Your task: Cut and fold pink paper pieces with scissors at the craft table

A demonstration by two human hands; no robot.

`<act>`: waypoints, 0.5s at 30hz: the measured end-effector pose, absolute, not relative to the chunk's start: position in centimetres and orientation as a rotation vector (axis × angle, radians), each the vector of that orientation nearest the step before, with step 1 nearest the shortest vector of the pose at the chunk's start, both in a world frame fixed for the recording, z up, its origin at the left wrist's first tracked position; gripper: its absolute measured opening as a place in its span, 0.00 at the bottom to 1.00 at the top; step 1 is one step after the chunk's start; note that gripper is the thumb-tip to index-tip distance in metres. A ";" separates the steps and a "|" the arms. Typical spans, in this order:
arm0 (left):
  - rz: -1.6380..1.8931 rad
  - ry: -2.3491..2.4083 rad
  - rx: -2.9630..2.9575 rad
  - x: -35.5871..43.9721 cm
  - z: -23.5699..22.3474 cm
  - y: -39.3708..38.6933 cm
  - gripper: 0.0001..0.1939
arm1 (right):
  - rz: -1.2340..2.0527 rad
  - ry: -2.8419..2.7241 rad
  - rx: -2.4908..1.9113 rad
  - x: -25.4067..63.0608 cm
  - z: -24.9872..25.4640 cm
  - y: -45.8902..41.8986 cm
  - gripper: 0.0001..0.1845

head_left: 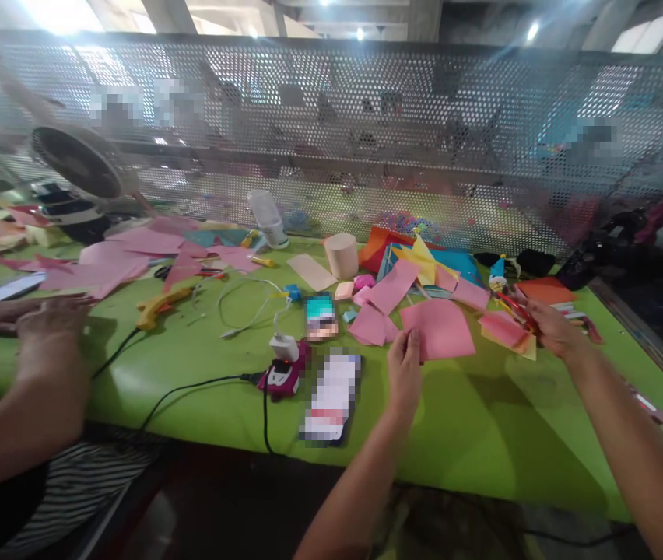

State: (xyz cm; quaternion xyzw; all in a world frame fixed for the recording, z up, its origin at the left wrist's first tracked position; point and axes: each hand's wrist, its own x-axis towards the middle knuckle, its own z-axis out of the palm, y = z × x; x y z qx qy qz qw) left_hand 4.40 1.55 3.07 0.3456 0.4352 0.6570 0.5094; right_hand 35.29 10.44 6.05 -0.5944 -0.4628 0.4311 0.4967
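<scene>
Pinched between the thumb and fingers of my left hand point(406, 359) is a square pink sheet point(442, 330), paper or felt, raised over the green table. My right hand point(547, 330) is closed around red-handled scissors point(515, 309); the blades are hard to make out. Beneath them lie pink and yellow pieces point(506, 334). Just behind the scissors stands a small figure with a blue pointed hat point(498, 274). More pink pieces point(372, 323) lie left of the held sheet, and a yellow star-like cutout point(422, 260) rests behind it.
A phone point(331, 397) and a purple power strip point(285, 377) with cables lie left of my left hand. Further left are a yellow glue gun point(162, 307) and a co-worker's hands point(45, 315). A tape roll point(342, 257), a bottle point(268, 219) and a perforated metal screen point(320, 140) stand behind.
</scene>
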 end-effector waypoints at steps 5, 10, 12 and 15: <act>1.586 1.067 0.792 4.3 2.8 1.8 0.28 | 1.161 -1.089 -1.293 35.1 6.7 10.0 0.15; 1.598 1.054 0.796 4.4 2.5 1.7 0.28 | 1.174 -1.101 -1.289 33.9 5.4 9.3 0.15; 1.611 1.044 0.793 4.3 2.4 1.7 0.28 | 1.145 -1.140 -1.276 33.3 5.1 9.0 0.21; 1.624 1.058 0.780 4.3 2.4 1.8 0.28 | 1.054 -1.215 -1.252 32.8 5.1 8.7 0.28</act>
